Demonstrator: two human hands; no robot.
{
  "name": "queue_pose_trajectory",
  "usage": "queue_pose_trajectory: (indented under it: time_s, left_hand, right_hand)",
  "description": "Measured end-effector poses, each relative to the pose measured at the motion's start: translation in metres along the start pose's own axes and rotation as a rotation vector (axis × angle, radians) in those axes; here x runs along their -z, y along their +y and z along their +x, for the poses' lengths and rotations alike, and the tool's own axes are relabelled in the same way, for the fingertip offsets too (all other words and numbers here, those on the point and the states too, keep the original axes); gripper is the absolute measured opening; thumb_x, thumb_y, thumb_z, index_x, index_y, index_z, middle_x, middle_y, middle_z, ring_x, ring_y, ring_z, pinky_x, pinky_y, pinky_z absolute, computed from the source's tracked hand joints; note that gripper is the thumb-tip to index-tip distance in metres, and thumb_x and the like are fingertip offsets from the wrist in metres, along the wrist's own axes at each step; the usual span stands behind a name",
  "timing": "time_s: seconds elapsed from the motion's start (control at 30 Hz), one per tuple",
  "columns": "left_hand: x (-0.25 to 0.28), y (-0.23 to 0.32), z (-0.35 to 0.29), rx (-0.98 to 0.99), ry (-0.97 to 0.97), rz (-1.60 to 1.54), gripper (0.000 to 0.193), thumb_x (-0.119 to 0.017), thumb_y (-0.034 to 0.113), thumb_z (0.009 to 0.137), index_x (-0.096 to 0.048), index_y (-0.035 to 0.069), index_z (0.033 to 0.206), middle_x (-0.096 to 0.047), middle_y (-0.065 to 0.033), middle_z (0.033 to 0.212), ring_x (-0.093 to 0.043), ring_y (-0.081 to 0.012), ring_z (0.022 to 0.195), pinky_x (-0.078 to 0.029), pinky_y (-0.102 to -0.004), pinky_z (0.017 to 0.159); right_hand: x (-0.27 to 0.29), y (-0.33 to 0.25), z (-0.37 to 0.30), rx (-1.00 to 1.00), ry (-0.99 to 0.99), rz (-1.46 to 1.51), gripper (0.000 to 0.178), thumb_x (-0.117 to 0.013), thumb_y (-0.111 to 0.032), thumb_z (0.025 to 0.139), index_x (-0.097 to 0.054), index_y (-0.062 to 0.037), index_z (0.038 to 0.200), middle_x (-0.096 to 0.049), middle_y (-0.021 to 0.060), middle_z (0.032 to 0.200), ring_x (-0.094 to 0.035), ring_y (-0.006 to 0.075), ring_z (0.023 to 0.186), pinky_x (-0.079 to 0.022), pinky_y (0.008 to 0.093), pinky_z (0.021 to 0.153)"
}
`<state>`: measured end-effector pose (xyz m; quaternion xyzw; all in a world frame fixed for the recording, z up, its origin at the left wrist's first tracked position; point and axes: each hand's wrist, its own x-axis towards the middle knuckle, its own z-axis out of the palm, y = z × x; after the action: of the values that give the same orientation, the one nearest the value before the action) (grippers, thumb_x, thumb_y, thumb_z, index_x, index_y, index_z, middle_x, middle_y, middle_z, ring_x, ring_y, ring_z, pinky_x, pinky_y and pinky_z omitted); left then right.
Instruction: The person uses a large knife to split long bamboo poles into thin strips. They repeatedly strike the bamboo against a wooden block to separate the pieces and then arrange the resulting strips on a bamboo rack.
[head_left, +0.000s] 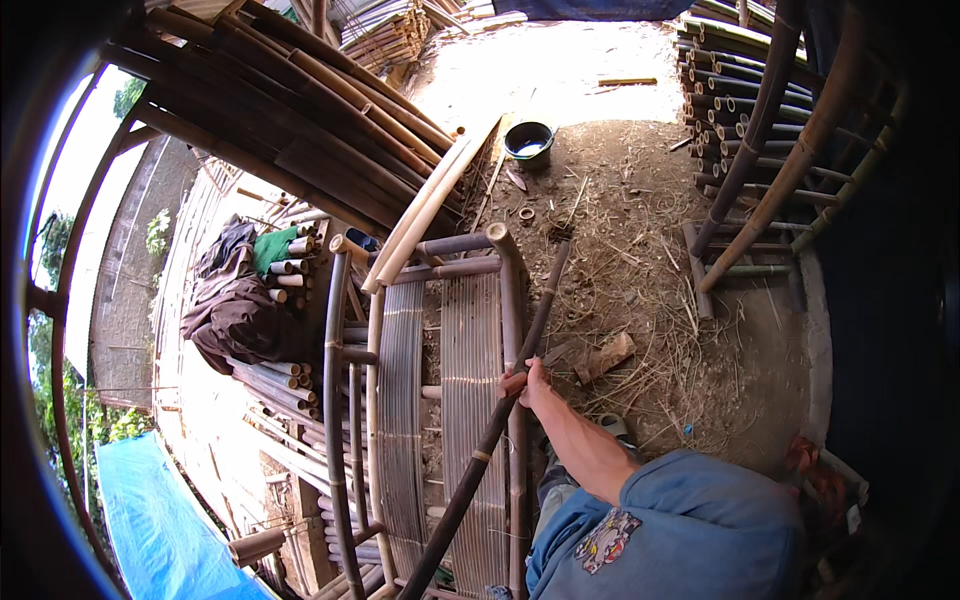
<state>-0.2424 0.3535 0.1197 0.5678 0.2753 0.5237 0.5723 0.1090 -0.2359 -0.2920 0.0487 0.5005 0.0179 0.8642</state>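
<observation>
My right hand (534, 384) is closed round a long dark bamboo pole (487, 442), which slants from the lower edge up toward the middle. The bare forearm comes out of a blue sleeve at the lower right. My left hand does not show. Under and beside the pole stands a bamboo frame with two slatted panels (471, 335), one narrower than the other. Its thick upright (513, 290) is just left of the pole. Two pale split bamboo strips (432, 205) lean across the frame's far end.
A black bucket (529, 144) stands ahead on the dirt floor, strewn with shavings. A wood block (605, 358) lies right of my hand. Stacked bamboo poles (290, 110) fill the far left; more poles (725, 110) and a bamboo stand (765, 170) are at right. Dark cloth (245, 315) covers poles at left.
</observation>
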Motion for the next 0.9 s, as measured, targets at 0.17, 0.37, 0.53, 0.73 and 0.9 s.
queue_pose_trajectory:
  time_s: [0.17, 0.37, 0.53, 0.73, 0.9]
  left_hand:
    - [0.027, -0.155, -0.080, 0.486, 0.034, 0.653, 0.041, -0.044, 0.048, 0.099, -0.051, 0.008, 0.089, -0.044, 0.0028, 0.070, -0.042, -0.0112, 0.059, -0.037, -0.0281, 0.055]
    - [-0.060, -0.270, -0.144, 0.353, -0.683, 0.922, 0.040, -0.050, 0.044, 0.098, -0.049, 0.006, 0.085, -0.041, 0.0033, 0.071, -0.039, -0.0091, 0.061, -0.035, -0.0282, 0.058]
    - [-0.356, -0.079, -0.194, -0.211, -1.268, 0.286, 0.041, -0.046, 0.031, 0.102, -0.057, -0.004, 0.120, -0.061, -0.0125, 0.101, -0.056, -0.0199, 0.089, -0.045, -0.0319, 0.083]
    - [-0.547, 0.181, -0.238, -0.153, -1.438, -0.296, 0.074, -0.057, 0.058, 0.090, -0.048, 0.001, 0.136, -0.057, -0.0166, 0.127, -0.053, -0.0234, 0.123, -0.041, -0.0381, 0.100]
    - [-0.581, 0.284, -0.242, -0.288, -1.287, -0.281, 0.057, -0.075, 0.047, 0.080, -0.064, 0.000, 0.111, -0.066, -0.0113, 0.095, -0.061, -0.0202, 0.086, -0.050, -0.0366, 0.074]
  right_hand:
    - [-0.012, -0.008, -0.076, 0.086, -0.157, -0.128, 0.033, -0.054, -0.032, 0.080, -0.048, -0.0037, 0.097, -0.060, 0.0110, 0.078, -0.060, 0.0261, 0.068, -0.052, 0.0423, 0.065]
    - [-0.031, 0.014, -0.177, 0.415, -0.284, -0.332, 0.016, -0.061, -0.018, 0.080, -0.055, -0.0042, 0.085, -0.063, 0.0099, 0.071, -0.061, 0.0221, 0.055, -0.052, 0.0345, 0.056]
    - [0.000, 0.070, -0.228, 0.639, -0.580, -0.518, 0.014, -0.063, -0.011, 0.087, -0.063, 0.0030, 0.087, -0.068, 0.0103, 0.076, -0.065, 0.0175, 0.060, -0.055, 0.0323, 0.060]
    - [0.059, 0.108, -0.290, 0.859, -0.774, -0.736, 0.020, -0.060, -0.010, 0.092, -0.057, 0.0030, 0.107, -0.069, 0.0104, 0.087, -0.066, 0.0152, 0.074, -0.054, 0.0309, 0.072]
    - [0.092, 0.120, -0.307, 0.990, -0.880, -0.853, 0.027, -0.061, -0.013, 0.091, -0.056, 0.0017, 0.113, -0.067, 0.0116, 0.094, -0.066, 0.0187, 0.085, -0.053, 0.0337, 0.081]
